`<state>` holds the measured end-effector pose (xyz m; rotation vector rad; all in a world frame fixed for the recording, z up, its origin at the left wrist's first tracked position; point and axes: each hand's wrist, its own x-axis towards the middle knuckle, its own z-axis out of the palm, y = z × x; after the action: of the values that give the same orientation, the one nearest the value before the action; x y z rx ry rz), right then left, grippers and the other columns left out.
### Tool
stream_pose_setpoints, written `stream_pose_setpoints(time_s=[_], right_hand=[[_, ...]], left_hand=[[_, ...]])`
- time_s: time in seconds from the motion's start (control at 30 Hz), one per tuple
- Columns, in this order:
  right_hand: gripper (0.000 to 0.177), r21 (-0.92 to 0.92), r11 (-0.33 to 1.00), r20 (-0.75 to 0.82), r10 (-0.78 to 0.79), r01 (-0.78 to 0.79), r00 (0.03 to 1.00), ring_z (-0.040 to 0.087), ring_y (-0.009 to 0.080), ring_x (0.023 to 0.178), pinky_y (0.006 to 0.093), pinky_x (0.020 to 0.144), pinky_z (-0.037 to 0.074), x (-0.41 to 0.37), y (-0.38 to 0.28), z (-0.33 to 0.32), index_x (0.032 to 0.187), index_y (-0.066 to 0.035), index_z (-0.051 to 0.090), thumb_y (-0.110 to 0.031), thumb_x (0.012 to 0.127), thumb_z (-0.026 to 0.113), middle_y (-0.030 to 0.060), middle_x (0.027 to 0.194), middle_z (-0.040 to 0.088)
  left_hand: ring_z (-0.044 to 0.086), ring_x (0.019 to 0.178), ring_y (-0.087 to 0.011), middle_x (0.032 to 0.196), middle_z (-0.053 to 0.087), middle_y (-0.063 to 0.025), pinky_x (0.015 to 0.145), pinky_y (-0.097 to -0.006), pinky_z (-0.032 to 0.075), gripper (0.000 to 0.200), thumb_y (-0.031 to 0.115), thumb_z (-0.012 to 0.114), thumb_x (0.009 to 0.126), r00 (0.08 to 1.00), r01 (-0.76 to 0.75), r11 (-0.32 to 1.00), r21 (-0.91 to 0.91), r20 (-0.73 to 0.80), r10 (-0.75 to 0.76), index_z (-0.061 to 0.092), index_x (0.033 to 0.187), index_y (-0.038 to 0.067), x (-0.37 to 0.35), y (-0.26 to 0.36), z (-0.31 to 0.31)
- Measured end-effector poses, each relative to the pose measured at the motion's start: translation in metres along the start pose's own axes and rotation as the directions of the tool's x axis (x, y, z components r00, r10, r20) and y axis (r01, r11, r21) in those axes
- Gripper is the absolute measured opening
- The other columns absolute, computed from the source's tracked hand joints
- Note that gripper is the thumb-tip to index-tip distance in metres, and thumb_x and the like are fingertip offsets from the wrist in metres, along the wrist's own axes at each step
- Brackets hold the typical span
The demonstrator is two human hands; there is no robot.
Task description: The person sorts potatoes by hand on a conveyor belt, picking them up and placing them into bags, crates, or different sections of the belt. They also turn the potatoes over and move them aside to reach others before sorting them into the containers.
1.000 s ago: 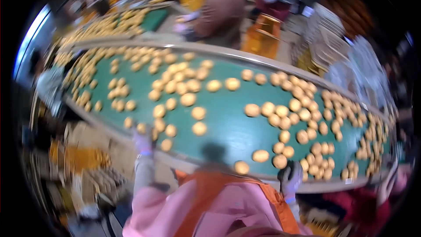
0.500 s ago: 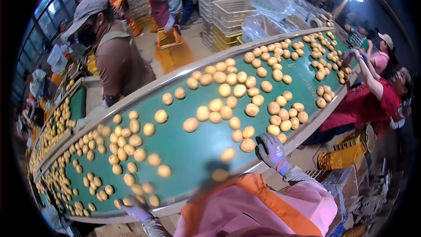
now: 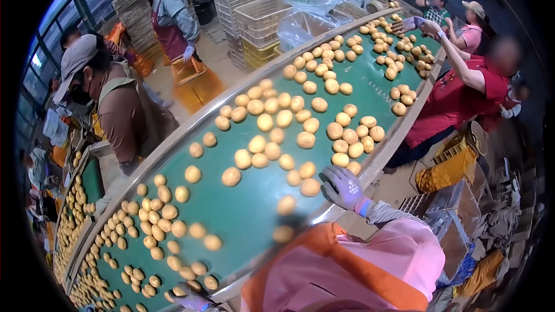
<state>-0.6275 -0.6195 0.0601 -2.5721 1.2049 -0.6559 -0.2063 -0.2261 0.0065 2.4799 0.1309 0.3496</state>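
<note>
My right hand [image 3: 342, 186], gloved, lies curled at the near rim of the belt [image 3: 245, 211], just beside a potato [image 3: 310, 186]; I cannot tell whether it grips. My left hand [image 3: 191, 299] is barely in view, its grip unclear. Potatoes crowd the belt, so I judge most of the work remains.

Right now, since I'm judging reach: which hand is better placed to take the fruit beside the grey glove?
Right. The right hand lies at the belt edge beside that fruit; the left hand is far along the belt, at the picture's bottom.
</note>
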Motion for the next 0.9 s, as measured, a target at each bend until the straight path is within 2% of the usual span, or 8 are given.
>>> stream_pose_setpoints(time_s=[0.37, 0.43, 0.9], right_hand=[[0.039, 0.011, 1.000, -0.034, 0.005, -0.005, 0.999, 0.058, 0.0353, 0.116, 0.0447, 0.100, 0.046, -0.002, 0.002, 0.003, 0.123, -0.006, 0.061, -0.022, 0.088, 0.069, 0.0156, 0.121, 0.063], [0.041, 0.003, 1.000, -0.054, -0.019, 0.019, 0.998, 0.059, 0.0321, 0.113, 0.0439, 0.097, 0.046, -0.002, 0.003, 0.004, 0.124, -0.008, 0.059, -0.018, 0.086, 0.068, 0.0131, 0.120, 0.062], [0.039, -0.039, 0.999, -0.076, -0.017, 0.014, 0.997, 0.059, 0.0288, 0.114, 0.0415, 0.097, 0.045, -0.003, 0.000, 0.003, 0.124, -0.008, 0.059, -0.018, 0.087, 0.067, 0.0096, 0.120, 0.063]], left_hand=[[0.063, 0.103, -0.0407, 0.124, 0.063, -0.0251, 0.093, -0.0474, 0.051, 0.068, 0.041, 0.066, 0.093, 0.999, -0.047, 0.999, 0.005, -0.011, 0.047, 0.047, 0.142, -0.001, -0.010, 0.027, -0.006], [0.063, 0.104, -0.0399, 0.125, 0.063, -0.0245, 0.094, -0.0468, 0.051, 0.067, 0.040, 0.066, 0.093, 0.999, -0.053, 0.999, -0.006, -0.009, 0.053, 0.047, 0.142, -0.001, -0.011, 0.031, -0.002], [0.061, 0.110, -0.0348, 0.130, 0.060, -0.0204, 0.098, -0.0427, 0.049, 0.059, 0.033, 0.064, 0.095, 0.991, -0.118, 0.987, -0.106, 0.054, 0.124, 0.048, 0.141, 0.000, -0.007, 0.054, 0.019]])
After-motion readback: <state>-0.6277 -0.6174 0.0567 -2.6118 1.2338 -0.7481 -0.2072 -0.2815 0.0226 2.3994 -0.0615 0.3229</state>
